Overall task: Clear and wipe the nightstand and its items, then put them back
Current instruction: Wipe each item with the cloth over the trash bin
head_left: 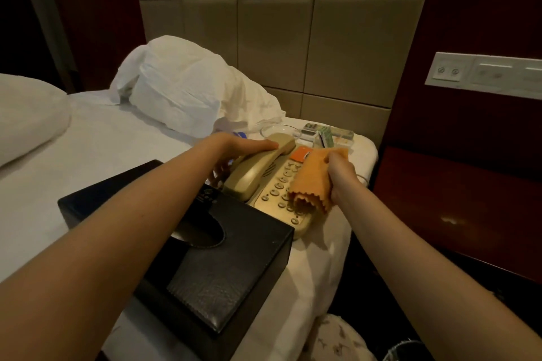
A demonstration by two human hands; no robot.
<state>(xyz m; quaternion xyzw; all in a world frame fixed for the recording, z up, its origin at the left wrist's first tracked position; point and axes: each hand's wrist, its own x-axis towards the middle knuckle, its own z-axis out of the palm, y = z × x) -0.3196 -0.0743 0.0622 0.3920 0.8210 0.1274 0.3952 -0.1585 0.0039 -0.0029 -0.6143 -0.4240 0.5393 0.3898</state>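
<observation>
A beige desk telephone (281, 199) lies on the white bed sheet (96, 155) near the bed's right edge. My left hand (237, 152) grips its handset (258, 167), fingers curled round the far end. My right hand (341, 176) holds an orange cloth (311, 182) bunched over the keypad. A black leather tissue box (211, 267) sits on the bed in front of the phone, under my left forearm. Behind the phone lie a clear glass ashtray (278, 129), a remote control (340, 133) and small packets (325, 138).
A crumpled white pillow (187, 88) and another pillow (26, 117) lie on the bed. The dark wooden nightstand (457, 199) stands to the right, below a wall switch panel (484, 73). A padded headboard (278, 38) rises behind. A bin rim (407, 350) shows at the bottom.
</observation>
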